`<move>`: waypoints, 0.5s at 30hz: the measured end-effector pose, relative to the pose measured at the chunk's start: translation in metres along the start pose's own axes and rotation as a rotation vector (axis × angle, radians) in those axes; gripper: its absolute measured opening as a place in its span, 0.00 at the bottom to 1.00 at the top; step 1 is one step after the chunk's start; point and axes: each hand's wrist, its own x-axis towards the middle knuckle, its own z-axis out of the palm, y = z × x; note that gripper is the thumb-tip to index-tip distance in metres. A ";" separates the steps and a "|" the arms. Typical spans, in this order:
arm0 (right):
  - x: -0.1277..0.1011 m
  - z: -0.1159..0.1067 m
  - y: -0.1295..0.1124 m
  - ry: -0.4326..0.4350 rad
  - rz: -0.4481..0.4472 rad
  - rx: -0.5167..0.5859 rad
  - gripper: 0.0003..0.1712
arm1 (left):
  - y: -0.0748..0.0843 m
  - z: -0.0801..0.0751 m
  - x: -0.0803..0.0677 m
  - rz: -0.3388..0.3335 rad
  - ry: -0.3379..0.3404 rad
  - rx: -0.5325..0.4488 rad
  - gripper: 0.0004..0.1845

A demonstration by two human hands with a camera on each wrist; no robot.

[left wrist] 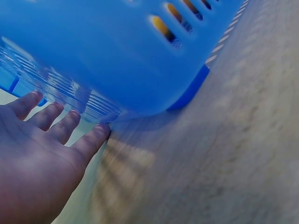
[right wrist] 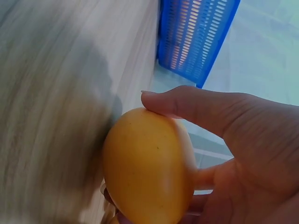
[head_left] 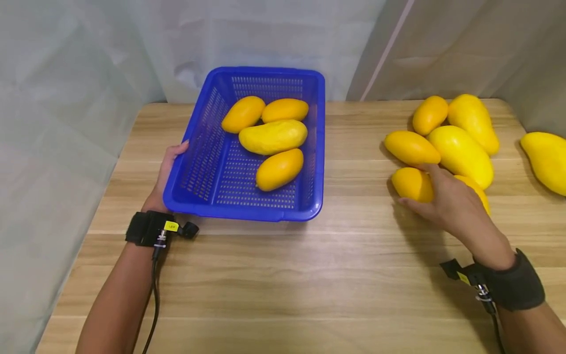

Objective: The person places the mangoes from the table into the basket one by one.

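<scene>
Meanwhile, at centre right of the head view, the right hand [head_left: 446,201] had its thumb and fingers curled round a small orange-yellow mango [head_left: 412,184] lying on the pale wooden table [head_left: 283,275], at the near edge of a cluster of loose yellow mangoes [head_left: 462,152]. At left of centre, the left hand [head_left: 164,177] rested with straight, relaxed fingers [left wrist: 60,128] against the left wall of the blue perforated plastic basket [head_left: 208,162], gripping nothing. Four yellow mangoes [head_left: 271,137] lay inside that basket, toward its far side. One more large mango [head_left: 548,160] sat apart at the right edge.
</scene>
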 end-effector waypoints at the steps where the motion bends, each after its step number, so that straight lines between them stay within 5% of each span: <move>1: 0.000 0.000 0.000 -0.007 0.004 -0.002 0.48 | 0.000 0.000 0.001 0.006 -0.001 0.005 0.32; 8: -0.002 -0.002 -0.002 0.010 -0.015 -0.001 0.46 | 0.001 0.000 0.003 0.011 -0.026 -0.051 0.32; 15: -0.004 -0.006 -0.005 0.055 -0.061 -0.001 0.45 | -0.001 -0.001 0.001 0.009 -0.002 0.006 0.33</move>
